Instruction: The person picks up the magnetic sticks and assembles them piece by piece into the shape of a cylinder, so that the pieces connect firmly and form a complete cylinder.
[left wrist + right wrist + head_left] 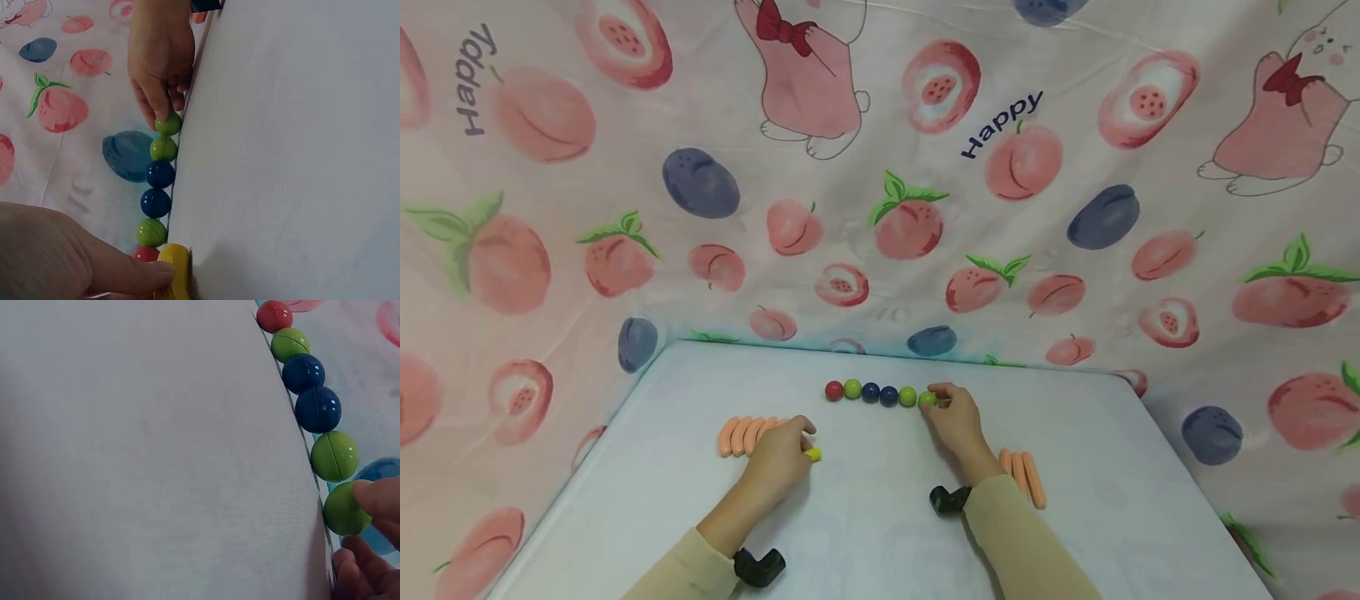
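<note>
My right hand (957,421) pinches a green ball (345,511) at the right end of a row of balls, thumb on top. From there the row runs left through another green ball (907,397), two dark blue balls (318,409), a green ball (853,389) and a red ball (834,391). My left hand (781,458) holds a small yellow piece (177,270), with the thumb against its side; most of the piece is hidden in the head view. Just left of this hand lie several curved salmon-coloured sausage-like pieces (738,437), partly covered by it.
Three straight orange sticks (1022,478) lie on the white table (880,533) beside the right wrist, partly behind the sleeve. Black devices (760,568) are worn on both wrists. A fruit-patterned cloth (865,208) rises behind the table's back edge and along its sides.
</note>
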Motion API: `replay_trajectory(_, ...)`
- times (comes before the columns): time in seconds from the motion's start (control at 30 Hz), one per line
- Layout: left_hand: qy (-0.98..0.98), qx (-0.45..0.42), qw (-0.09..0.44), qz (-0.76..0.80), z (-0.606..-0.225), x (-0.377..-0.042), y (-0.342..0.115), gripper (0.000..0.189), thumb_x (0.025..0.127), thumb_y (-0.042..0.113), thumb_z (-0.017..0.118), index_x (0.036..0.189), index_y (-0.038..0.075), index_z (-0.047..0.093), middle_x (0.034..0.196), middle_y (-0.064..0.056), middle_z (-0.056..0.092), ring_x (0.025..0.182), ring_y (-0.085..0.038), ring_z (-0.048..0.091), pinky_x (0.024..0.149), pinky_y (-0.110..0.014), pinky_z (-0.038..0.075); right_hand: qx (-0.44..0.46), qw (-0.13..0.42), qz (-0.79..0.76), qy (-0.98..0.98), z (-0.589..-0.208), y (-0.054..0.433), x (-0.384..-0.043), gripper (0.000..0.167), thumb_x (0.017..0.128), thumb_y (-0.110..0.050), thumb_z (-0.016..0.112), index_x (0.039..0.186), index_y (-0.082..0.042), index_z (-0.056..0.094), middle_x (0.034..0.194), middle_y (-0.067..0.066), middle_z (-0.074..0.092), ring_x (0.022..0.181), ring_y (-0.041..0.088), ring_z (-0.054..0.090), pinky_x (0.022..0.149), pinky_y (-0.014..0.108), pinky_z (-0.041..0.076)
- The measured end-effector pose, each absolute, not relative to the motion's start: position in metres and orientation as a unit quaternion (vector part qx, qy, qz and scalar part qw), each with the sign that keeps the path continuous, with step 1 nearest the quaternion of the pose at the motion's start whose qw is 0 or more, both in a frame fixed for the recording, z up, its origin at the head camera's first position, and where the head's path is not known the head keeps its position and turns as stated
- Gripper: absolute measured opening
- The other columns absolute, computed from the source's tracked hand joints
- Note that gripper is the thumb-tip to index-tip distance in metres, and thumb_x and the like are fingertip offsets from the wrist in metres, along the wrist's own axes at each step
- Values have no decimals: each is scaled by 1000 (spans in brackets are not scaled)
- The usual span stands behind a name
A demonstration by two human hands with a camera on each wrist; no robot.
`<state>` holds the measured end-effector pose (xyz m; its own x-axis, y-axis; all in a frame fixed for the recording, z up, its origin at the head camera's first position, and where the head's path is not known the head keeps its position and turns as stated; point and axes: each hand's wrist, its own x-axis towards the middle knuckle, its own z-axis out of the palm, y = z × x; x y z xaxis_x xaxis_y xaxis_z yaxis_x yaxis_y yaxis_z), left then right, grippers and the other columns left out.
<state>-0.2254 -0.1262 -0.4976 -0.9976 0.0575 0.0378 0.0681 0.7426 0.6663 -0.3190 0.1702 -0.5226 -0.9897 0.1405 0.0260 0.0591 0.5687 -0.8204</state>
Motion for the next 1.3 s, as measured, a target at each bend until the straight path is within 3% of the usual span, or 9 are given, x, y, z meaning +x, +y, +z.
replay_trajectory(0.13,-935,-44,4,-353,-495,-223,-122,35,86,-11,66,118,3,71,98,-5,75,89,-18,68,75,-33,57,-57,40,457,-887,-521,171,-318,32,99,-16,77,129,-10,73,129,12,70,113,28,61,97,45,52)
replay_trajectory(0.37,-926,-52,12,-373,-494,-221,-116,31,85,-8,75,113,3,73,97,-4,75,92,-17,69,80,-35,58,-57,31,448,-892,-518,177,-311,24,98,-15,79,121,-10,75,120,11,74,111,28,66,96,45,55)
replay_trajectory(0.53,-908,-31,-7,-417,-495,-219,-112,30,85,-7,78,113,2,73,96,-3,74,90,-16,68,76,-31,56,-40,22,438,-898,-517,179,-302,21,96,-15,82,116,-10,78,116,9,75,106,25,66,91,40,54)
replay_trajectory(0.87,-889,-6,-56,-454,-498,-218,-101,26,90,7,84,115,5,74,99,-5,75,88,-16,69,72,-30,60,-3,-9,436,-900,-513,165,-283,21,94,-15,83,114,-14,79,111,4,74,98,20,60,83,33,49)
replay_trajectory(1.3,-873,-21,-83,-480,-501,-215,-90,14,89,6,85,102,7,78,93,-4,73,83,-16,65,70,-29,56,57,-55,465,-882,-516,142,-258,23,93,-11,82,114,-18,78,105,1,72,96,18,62,85,31,54)
